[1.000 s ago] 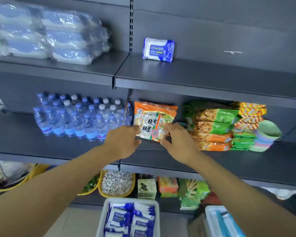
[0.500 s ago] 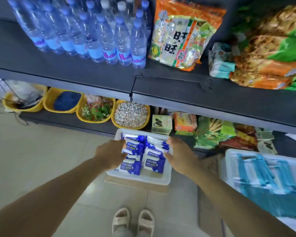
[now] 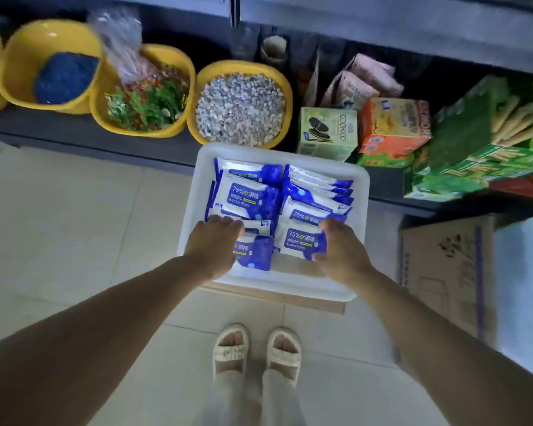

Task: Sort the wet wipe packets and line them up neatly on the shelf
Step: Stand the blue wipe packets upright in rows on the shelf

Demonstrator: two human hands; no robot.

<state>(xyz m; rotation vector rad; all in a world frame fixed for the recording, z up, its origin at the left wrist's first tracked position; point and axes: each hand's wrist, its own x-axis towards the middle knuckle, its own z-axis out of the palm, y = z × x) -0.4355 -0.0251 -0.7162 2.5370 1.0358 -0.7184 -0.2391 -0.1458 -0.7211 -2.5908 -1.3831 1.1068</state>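
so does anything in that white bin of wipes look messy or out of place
Yes. In the white plastic bin, the blue-and-white wet wipe packets lie jumbled: some flat, some on edge at the right, overlapping at different angles. The left hand and right hand each reach onto a near packet. Nothing looks torn or spilled.

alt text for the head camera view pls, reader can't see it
Seen from above, a person's left hand and right hand each grip a blue wet wipe packet in a white tray full of them on the floor. Behind it, a low shelf holds yellow bowls and snack boxes.
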